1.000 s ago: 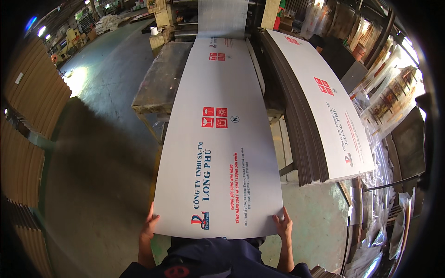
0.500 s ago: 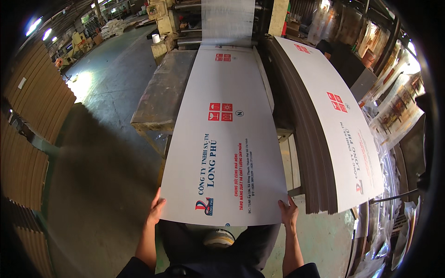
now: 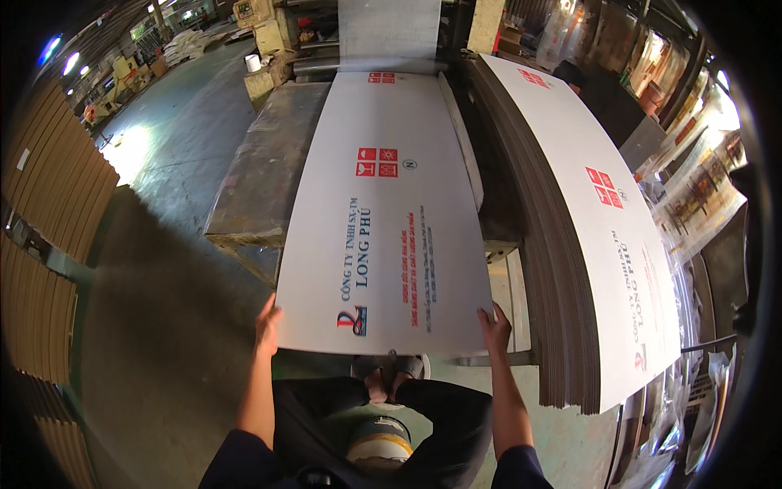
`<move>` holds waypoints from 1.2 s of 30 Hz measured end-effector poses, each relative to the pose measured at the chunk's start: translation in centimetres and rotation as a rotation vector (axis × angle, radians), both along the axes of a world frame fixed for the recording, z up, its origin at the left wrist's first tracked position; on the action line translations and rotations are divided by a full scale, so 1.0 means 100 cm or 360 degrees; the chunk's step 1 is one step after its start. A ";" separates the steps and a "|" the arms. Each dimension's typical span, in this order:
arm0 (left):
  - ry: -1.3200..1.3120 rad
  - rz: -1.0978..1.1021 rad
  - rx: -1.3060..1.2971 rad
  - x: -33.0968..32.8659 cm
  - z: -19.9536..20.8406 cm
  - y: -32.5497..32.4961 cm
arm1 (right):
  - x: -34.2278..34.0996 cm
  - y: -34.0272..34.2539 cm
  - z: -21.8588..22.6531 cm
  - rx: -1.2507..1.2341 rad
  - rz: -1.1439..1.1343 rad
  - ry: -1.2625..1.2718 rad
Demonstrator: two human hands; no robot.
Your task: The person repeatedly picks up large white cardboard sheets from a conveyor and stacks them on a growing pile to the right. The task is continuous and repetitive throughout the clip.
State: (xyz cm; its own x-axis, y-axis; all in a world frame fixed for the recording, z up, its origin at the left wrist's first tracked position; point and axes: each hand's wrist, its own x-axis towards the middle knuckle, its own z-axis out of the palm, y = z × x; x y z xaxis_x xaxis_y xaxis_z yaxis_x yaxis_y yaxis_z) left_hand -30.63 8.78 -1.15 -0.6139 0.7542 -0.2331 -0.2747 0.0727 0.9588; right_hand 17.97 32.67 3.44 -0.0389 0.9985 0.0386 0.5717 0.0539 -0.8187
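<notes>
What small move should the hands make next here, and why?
Probably ease the printed white sheet straight ahead a little: the left hand and right hand hold its opposite side edges by the near corners, and its far end lies at the roller.

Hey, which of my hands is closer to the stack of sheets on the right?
Right. Your right grip holds the right edge of the white sheet, left of the stack with a gap between; your left grip holds the opposite edge, farther away.
</notes>
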 end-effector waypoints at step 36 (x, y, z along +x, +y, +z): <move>-0.0401 -0.1439 0.0243 0.337 0.189 -0.022 | 0.045 -0.297 0.222 0.0744 0.1074 -0.0902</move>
State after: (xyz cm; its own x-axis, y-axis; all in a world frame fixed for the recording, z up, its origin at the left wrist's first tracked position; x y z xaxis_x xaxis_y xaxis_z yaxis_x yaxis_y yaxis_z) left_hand 3.10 6.59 17.72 0.2718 0.9523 -0.1389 -0.3755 0.2379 0.8958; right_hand 22.51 2.99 25.65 -0.7269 0.6497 0.2225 0.6025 0.7588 -0.2476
